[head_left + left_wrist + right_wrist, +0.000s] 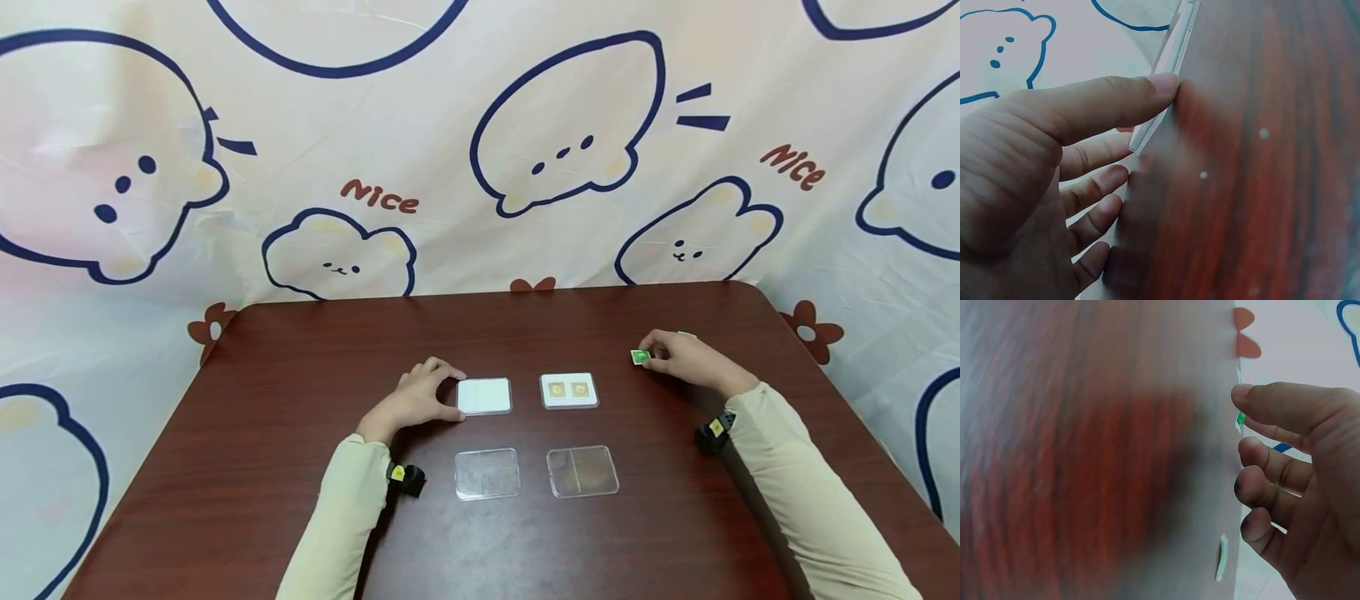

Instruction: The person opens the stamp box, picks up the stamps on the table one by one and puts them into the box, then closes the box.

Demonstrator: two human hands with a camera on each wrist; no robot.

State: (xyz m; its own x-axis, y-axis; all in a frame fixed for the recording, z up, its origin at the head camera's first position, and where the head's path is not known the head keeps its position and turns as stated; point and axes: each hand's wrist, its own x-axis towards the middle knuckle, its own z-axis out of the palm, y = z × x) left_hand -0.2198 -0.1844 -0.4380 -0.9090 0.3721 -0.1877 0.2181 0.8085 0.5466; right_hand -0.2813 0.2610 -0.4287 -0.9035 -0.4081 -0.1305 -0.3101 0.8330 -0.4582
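Observation:
In the head view my left hand [420, 396] grips a flat clear case with a white insert [483, 396] by its left side, thumb at the near edge and index finger at the far one. The left wrist view shows the thumb on the edge of this case [1175, 50], other fingers spread beside it. My right hand [686, 360] pinches a small green square with a pale border [640, 357] between thumb and fingertips, to the right of the cases. Seen from the right wrist, the green square [1240, 420] is mostly hidden by the thumb.
Right of the white case lies a similar case with two gold squares [568, 390]. Nearer me are two clear plastic lids [487, 475], [582, 472]. Another small pale-edged piece [1222, 557] lies beyond my right hand. A patterned cloth [450, 167] hangs behind the brown table [300, 500].

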